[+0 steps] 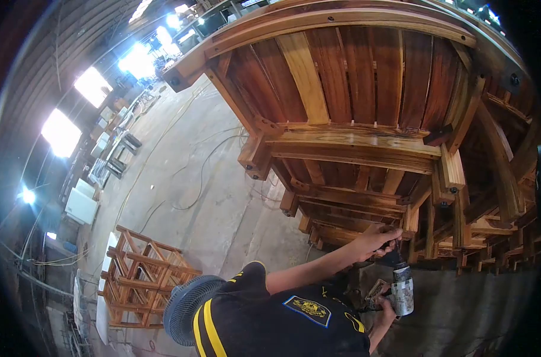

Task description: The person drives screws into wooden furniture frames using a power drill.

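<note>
My left hand (378, 241) reaches out to the end of a wooden leg (412, 221), its fingers pinched together. What they hold, if anything, is too small to make out. Just below, in my right hand (386, 310), is a silver-bodied power driver (403, 291). Its dark nose points up toward my left fingers and the leg; whether the tip touches anything is hidden. Beyond my hands, varnished slatted wooden furniture (353, 143) stands in a row, undersides and legs facing me, with dark bolt heads on some leg ends.
More wooden frames (508, 178) crowd the right side. A separate stack of wooden frames (142, 279) stands on the concrete floor (223, 196) at lower left. Across the floor run hoses or cables (202, 172). A grey ribbed round object (190, 303) sits beside my shoulder.
</note>
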`<state>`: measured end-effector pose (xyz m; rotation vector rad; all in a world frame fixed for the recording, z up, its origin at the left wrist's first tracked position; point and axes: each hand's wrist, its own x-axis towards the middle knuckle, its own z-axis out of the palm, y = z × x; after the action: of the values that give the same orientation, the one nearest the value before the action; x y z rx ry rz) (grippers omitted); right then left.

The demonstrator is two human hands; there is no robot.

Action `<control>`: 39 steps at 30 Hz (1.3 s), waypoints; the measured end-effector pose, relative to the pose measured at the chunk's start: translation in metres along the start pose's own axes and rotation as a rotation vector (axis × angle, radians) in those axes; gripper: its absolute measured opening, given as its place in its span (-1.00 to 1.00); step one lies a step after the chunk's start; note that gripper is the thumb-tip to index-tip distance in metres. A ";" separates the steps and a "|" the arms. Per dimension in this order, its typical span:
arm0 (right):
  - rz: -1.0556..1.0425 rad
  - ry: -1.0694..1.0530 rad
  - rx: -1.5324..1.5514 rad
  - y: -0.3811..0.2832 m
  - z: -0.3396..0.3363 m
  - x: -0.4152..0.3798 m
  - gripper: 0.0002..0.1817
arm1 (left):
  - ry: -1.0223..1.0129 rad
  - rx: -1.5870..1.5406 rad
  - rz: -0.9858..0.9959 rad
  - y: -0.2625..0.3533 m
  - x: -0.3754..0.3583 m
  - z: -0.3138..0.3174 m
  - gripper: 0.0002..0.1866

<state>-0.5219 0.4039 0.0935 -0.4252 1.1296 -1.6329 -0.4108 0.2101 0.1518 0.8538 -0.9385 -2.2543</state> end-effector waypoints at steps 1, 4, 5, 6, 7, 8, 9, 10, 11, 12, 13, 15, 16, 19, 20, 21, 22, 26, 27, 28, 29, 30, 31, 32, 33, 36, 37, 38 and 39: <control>0.006 0.008 -0.007 0.002 -0.001 0.001 -0.64 | 0.008 0.022 -0.004 0.000 0.001 -0.001 -0.73; -0.028 0.065 -0.100 0.007 -0.003 0.002 -0.63 | 0.054 0.080 -0.002 -0.004 0.001 0.000 -0.74; -0.024 0.034 -0.076 0.006 -0.004 0.002 -0.63 | 0.074 0.097 0.001 -0.006 0.000 0.001 -0.74; -0.021 0.003 -0.050 0.006 -0.005 0.003 -0.63 | 0.085 0.091 -0.007 -0.007 0.001 0.001 -0.74; -0.018 -0.028 -0.024 0.005 -0.006 0.003 -0.63 | 0.096 0.086 -0.015 -0.009 0.001 0.001 -0.75; -0.004 0.000 -0.041 0.008 -0.009 0.003 -0.63 | 0.106 0.081 -0.022 -0.010 0.002 0.002 -0.75; 0.009 0.027 -0.057 0.009 -0.010 0.003 -0.62 | 0.107 0.089 -0.017 -0.013 0.003 0.002 -0.75; 0.020 0.055 -0.071 0.010 -0.010 0.003 -0.62 | 0.107 0.099 -0.012 -0.016 0.004 0.000 -0.76; 0.048 0.079 -0.068 0.010 -0.011 0.003 -0.62 | 0.104 0.109 -0.004 -0.018 0.006 0.000 -0.76; 0.075 0.102 -0.067 0.002 -0.003 0.001 -0.61 | 0.110 0.089 -0.022 -0.017 0.007 0.001 -0.77; 0.100 0.123 -0.068 -0.002 0.001 0.002 -0.61 | 0.117 0.067 -0.037 -0.017 0.007 0.001 -0.77; 0.004 0.057 -0.076 0.008 -0.008 0.006 -0.61 | 0.120 0.040 -0.050 -0.017 0.007 0.003 -0.78; -0.044 0.025 -0.080 0.013 -0.012 0.008 -0.60 | 0.115 0.036 -0.049 -0.017 0.007 0.002 -0.78; 0.027 0.041 -0.027 0.009 -0.009 0.007 -0.61 | 0.098 0.025 -0.065 -0.016 0.008 -0.001 -0.78; 0.019 0.032 -0.019 0.006 -0.006 0.006 -0.61 | 0.092 0.022 -0.075 -0.016 0.008 -0.002 -0.79; 0.011 0.024 -0.010 0.004 -0.003 0.006 -0.62 | 0.090 0.027 -0.066 -0.016 0.009 -0.003 -0.79; 0.003 0.017 -0.002 0.003 -0.002 0.005 -0.62 | 0.086 0.032 -0.059 -0.018 0.009 -0.004 -0.79; 0.044 0.059 -0.023 0.005 -0.009 0.008 -0.62 | 0.065 0.073 -0.030 -0.019 0.012 -0.006 -0.80; 0.028 0.065 -0.005 0.003 -0.004 0.006 -0.62 | 0.079 0.059 -0.024 -0.020 0.014 -0.005 -0.80; 0.013 0.072 0.015 0.002 0.000 0.005 -0.62 | 0.093 0.047 -0.019 -0.022 0.016 -0.004 -0.80; 0.018 0.082 0.009 0.000 0.001 0.005 -0.62 | 0.108 0.034 -0.015 -0.023 0.018 -0.003 -0.80; 0.024 0.093 0.004 -0.001 0.001 0.006 -0.62 | 0.093 0.017 -0.013 -0.022 0.018 -0.001 -0.80; 0.030 0.105 0.002 0.000 0.002 0.006 -0.61 | 0.078 0.004 -0.013 -0.021 0.018 -0.001 -0.80; 0.049 0.109 0.000 0.000 0.001 0.007 -0.60 | 0.063 -0.010 -0.014 -0.019 0.017 0.000 -0.80; 0.069 0.113 -0.003 0.000 -0.002 0.007 -0.60 | 0.049 -0.014 -0.019 -0.018 0.016 0.000 -0.80; 0.080 0.152 -0.010 0.005 -0.007 0.007 -0.57 | 0.024 -0.022 -0.031 -0.015 0.016 0.001 -0.79; 0.076 0.170 -0.011 0.007 -0.007 0.007 -0.56 | 0.025 -0.021 -0.036 -0.015 0.017 0.000 -0.79; 0.060 0.150 0.001 0.008 -0.007 0.007 -0.56 | 0.027 -0.022 -0.041 -0.016 0.017 0.001 -0.79; 0.045 0.131 0.012 0.007 -0.006 0.007 -0.56 | 0.029 -0.023 -0.047 -0.013 0.015 0.002 -0.79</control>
<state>-0.5251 0.4001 0.0830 -0.2860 1.2174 -1.6466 -0.4252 0.2085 0.1374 0.9049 -0.8862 -2.2824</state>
